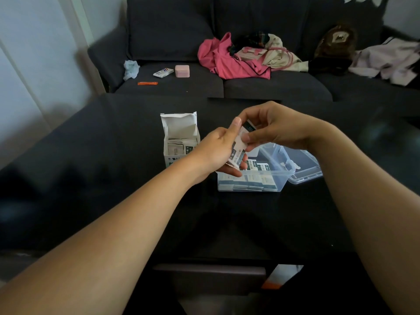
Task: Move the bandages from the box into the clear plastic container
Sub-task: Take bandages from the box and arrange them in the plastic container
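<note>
White cardboard is your starting mark: the bandage box [180, 142] stands upright on the dark table [91, 178], flaps open, well to the left of the clear plastic container [250, 180], and wrapped bandages still show inside it. Moving toward the container, your left hand [218, 153] holds a small stack of bandages [238, 148] just above the container's near-left corner, thumb up along the front of the stack and fingers curled beneath it. Your right hand [270, 130], above the container's middle, pinches the top of that same stack between thumb and fingertips, so both hands are closed on it. Inside the container, rows of bandages [247, 183] already lie packed on edge along the front wall, which suggests the job is well along but not finished. To do this step well, square the stack between your two hands first so the edges line up, then lower it straight down into the open space behind the packed rows, not dropping it from above. Let go only when the wrappers rest on the floor of the container, or loose ones may fan out and tip the rows. To the right of the container, touching its far-right side, lies its clear lid [304, 164], open side up; keep your right forearm from sweeping it as you go back toward the box.
</note>
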A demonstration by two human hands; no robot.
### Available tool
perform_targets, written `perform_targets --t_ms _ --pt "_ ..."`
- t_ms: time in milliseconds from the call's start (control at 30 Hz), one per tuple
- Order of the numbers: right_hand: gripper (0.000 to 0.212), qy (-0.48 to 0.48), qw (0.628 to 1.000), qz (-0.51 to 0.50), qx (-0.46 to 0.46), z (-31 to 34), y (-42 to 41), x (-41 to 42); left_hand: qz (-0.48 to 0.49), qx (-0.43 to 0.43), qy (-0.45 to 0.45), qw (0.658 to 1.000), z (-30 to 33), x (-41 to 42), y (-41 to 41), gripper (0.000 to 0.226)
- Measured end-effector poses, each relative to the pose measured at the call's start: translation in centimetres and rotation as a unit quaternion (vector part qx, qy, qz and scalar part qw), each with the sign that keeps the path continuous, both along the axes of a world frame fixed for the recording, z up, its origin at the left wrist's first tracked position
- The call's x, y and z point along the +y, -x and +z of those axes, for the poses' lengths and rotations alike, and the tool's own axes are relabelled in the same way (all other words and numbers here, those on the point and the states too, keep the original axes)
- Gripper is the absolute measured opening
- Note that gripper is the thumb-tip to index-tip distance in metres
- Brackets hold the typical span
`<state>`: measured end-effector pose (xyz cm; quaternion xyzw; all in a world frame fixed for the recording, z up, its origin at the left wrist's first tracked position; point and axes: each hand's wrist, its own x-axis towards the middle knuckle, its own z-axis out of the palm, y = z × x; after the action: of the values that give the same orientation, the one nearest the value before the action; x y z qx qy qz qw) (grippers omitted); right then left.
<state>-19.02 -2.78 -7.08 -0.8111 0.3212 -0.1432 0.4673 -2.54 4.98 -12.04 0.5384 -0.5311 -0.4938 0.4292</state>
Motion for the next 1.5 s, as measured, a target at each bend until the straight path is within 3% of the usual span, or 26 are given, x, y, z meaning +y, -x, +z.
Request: perform_targets --t_ms 100,200,300,567,800,933,1133,1500 --pt "0.020 0.016 0.997 -0.052 0.056 1.1 1.4 -0.7 0.040 -0.103 0.035 0.993 -0.2 -0.2 -0.8 0.050" --pt "0.020 0.121 0.962 -0.071 0.235 1.5 2.6 -2.0 0.046 -0.353 0.162 0.920 -0.7 -0.4 -2.1 0.033" --pt "0.021 0.161 0.919 -0.054 0.355 0.5 2.1 -2.7 -0.019 -0.447 0.149 0.882 -0.9 -0.2 -2.8 0.026" --pt "0.026 0.191 0.867 0.000 0.461 -2.1 0.0 -2.6 -0.078 -0.512 0.101 0.849 -1.0 0.0 -2.6 0.034" --pt "0.027 0.163 0.861 -0.004 0.482 -3.1 -0.1 -2.8 -0.092 -0.519 0.084 0.846 -0.8 0.3 -2.4 0.039" --pt "0.040 0.149 0.858 -0.018 0.491 -3.0 -0.3 -2.4 -0.095 -0.519 0.084 0.846 -0.9 0.3 -2.4 0.038" --pt "0.056 0.145 0.821 0.000 0.553 -3.9 -0.7 -2.6 -0.098 -0.518 0.086 0.845 -1.1 0.1 -2.4 0.038" --pt "0.059 0.155 0.802 -0.001 0.577 -4.6 -1.0 -2.9 -0.099 -0.518 0.089 0.845 -1.3 0.0 -2.5 0.038"
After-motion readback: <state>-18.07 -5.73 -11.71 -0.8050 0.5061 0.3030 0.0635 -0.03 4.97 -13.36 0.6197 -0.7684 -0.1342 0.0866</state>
